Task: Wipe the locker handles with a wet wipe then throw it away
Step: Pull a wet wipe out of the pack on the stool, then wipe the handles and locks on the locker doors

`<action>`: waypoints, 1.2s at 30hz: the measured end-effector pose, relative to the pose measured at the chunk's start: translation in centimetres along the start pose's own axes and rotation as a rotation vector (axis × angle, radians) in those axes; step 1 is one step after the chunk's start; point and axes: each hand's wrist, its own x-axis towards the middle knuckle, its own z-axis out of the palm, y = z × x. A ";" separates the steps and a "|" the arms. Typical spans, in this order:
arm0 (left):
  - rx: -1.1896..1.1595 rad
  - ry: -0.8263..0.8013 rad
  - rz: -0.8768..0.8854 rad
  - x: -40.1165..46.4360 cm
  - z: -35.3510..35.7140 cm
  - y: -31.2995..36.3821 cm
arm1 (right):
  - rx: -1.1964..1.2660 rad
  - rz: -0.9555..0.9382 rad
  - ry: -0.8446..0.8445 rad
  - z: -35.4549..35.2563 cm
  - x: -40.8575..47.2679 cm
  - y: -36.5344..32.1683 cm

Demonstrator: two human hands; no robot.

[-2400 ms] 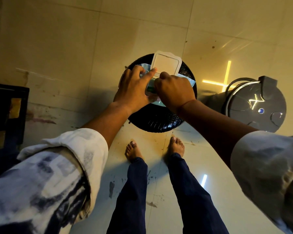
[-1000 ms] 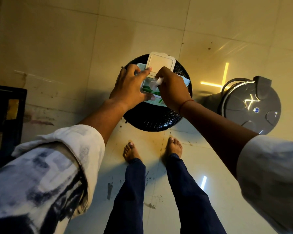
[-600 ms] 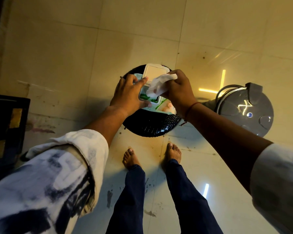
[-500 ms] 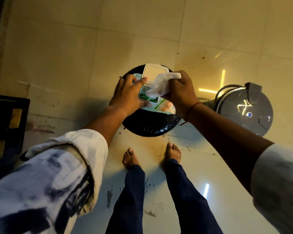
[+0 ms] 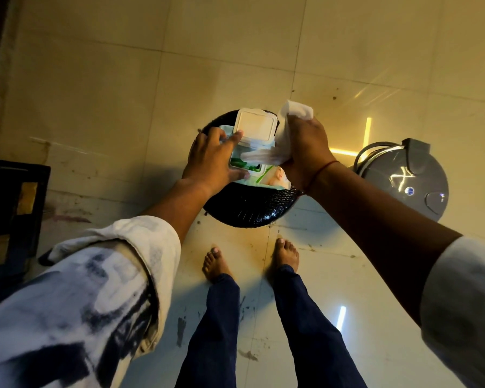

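left hand grasps wipes pack, lid up, on black stool | right hand clenched on wet wipe, tail in pack opening | grey bin right

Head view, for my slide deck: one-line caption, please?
Right hand pulls a wet wipe from the open pack steadied by the left hand.

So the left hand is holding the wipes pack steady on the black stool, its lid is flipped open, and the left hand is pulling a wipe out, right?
Not quite. The head view shows the right hand pulling the wipe out. The left hand does steady the wipes pack on the black stool, lid flipped open.
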 end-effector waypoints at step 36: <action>-1.259 0.599 -0.193 -36.3 -31.9 3.6 | -0.545 -0.098 -0.911 17.3 -31.1 -12.5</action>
